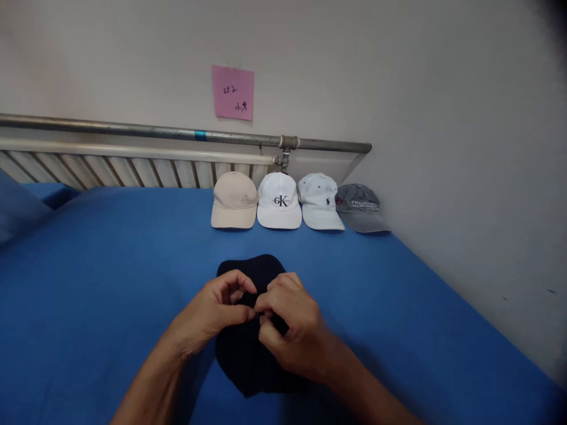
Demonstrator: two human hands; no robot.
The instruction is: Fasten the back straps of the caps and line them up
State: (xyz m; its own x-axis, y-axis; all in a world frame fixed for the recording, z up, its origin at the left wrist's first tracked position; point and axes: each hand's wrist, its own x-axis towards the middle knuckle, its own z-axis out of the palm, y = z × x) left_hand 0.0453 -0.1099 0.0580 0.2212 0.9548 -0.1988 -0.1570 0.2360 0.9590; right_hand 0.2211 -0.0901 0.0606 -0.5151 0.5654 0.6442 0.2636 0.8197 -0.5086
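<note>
A dark navy cap lies on the blue sheet right in front of me. My left hand and my right hand meet over its middle, fingers pinched together on the cap's fabric or strap. What exactly they pinch is hidden by the fingers. Part of the cap shows beyond the hands and part below them.
Four caps stand in a row at the back by the wall: beige, white with black letters, pale white, grey. Behind them run a metal pipe and a radiator. A pink note is stuck on the wall.
</note>
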